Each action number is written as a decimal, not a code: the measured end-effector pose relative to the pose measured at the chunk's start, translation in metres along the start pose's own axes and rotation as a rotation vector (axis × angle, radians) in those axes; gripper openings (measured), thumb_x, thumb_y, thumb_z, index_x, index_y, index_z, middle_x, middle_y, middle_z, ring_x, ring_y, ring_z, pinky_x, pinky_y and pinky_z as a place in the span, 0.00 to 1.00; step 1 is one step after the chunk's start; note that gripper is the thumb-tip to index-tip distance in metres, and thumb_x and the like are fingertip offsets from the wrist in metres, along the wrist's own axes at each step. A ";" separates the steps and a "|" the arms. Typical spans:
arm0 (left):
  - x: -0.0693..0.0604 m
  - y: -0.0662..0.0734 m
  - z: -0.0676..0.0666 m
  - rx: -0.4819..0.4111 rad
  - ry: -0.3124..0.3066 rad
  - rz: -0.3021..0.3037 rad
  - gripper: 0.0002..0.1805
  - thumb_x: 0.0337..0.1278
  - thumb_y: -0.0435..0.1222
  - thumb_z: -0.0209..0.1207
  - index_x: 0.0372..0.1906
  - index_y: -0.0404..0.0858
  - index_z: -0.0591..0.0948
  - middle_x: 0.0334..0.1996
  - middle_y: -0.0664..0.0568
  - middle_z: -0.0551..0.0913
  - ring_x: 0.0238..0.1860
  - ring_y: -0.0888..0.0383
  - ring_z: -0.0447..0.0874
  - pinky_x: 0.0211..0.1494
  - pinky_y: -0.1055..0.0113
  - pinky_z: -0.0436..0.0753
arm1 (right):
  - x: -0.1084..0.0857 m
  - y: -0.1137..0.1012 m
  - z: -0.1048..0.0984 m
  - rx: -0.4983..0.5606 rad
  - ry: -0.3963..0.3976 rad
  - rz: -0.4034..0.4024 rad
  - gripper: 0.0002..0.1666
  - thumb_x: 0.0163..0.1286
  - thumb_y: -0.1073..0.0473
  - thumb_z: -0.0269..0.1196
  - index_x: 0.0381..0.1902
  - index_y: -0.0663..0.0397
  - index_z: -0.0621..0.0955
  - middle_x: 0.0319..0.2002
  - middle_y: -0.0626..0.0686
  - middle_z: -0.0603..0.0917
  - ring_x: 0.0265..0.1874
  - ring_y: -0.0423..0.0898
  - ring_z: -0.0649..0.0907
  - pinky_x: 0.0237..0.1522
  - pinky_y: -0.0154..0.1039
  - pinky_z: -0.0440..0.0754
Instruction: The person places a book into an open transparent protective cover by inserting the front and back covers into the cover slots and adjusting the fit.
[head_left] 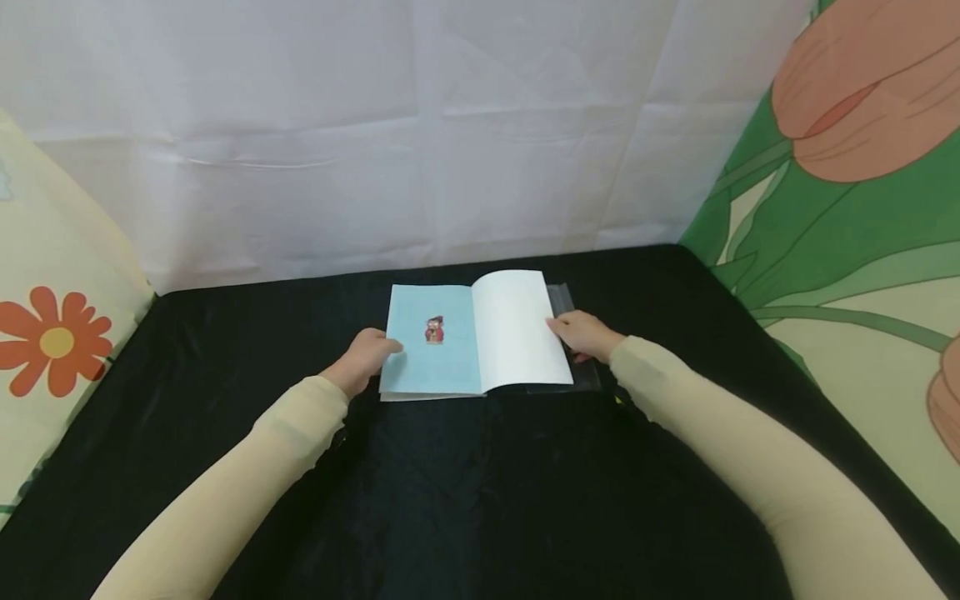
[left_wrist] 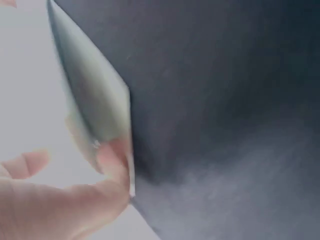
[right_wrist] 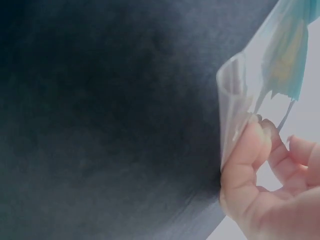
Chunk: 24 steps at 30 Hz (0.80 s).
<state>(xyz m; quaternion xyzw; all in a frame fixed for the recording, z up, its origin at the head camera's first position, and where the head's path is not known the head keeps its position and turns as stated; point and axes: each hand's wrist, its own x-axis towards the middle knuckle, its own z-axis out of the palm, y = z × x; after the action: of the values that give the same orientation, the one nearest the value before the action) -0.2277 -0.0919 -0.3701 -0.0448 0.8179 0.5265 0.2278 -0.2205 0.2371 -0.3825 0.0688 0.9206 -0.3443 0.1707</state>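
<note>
1. Floral cloth (head_left: 56, 342), far left: pale ground with a red-orange flower, beside the tabletop (head_left: 480, 500), which is covered in black.
2. Left hand (head_left: 362, 360): closed on the left edge of the open book, thumb lying over the blue page (head_left: 442, 367) and fingers passing beneath; a cream sleeve (head_left: 247, 475) covers the arm.
3. Book (head_left: 476, 342): open on the tabletop between the two hands, its fold roughly midway between them. The blue page, at left, bears a small figure in red (head_left: 434, 330).
4. White page (head_left: 521, 329): right of the fold, bowed upward, its right edge meeting the right hand.
5. Clear plastic cover (right_wrist: 234, 100): along the book's right side, partly beneath the white page, its edge curled in the right wrist view.
6. Right hand (head_left: 588, 335): closed in a pinch at the book's right edge, with the clear plastic cover at its fingertips.
7. Leaf-patterned cloth (head_left: 840, 225), far right; white backdrop (head_left: 420, 133) behind.
</note>
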 end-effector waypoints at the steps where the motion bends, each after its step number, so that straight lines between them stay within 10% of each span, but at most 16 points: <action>1: 0.000 0.002 0.000 0.033 0.003 -0.008 0.28 0.68 0.31 0.47 0.67 0.19 0.60 0.67 0.31 0.61 0.65 0.41 0.62 0.69 0.50 0.63 | 0.000 0.000 -0.001 -0.001 -0.004 0.001 0.22 0.81 0.50 0.42 0.35 0.60 0.73 0.31 0.55 0.69 0.31 0.48 0.72 0.32 0.41 0.82; 10: -0.005 0.015 0.013 0.204 -0.034 -0.014 0.39 0.69 0.38 0.50 0.73 0.24 0.46 0.74 0.33 0.48 0.72 0.41 0.52 0.72 0.49 0.54 | 0.003 0.001 -0.004 -0.012 -0.048 -0.021 0.23 0.81 0.50 0.42 0.42 0.64 0.75 0.35 0.57 0.71 0.35 0.51 0.74 0.34 0.42 0.83; 24: -0.003 0.039 0.077 0.261 -0.155 0.310 0.45 0.66 0.41 0.58 0.76 0.29 0.45 0.76 0.39 0.48 0.75 0.45 0.44 0.73 0.52 0.54 | 0.007 0.004 -0.006 -0.017 -0.093 -0.024 0.24 0.81 0.50 0.42 0.48 0.65 0.76 0.54 0.64 0.72 0.52 0.64 0.75 0.34 0.44 0.84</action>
<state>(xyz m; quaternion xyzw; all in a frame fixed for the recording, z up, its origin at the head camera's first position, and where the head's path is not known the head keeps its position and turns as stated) -0.2119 -0.0074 -0.3628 0.1517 0.8562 0.4468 0.2103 -0.2275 0.2438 -0.3832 0.0400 0.9154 -0.3412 0.2099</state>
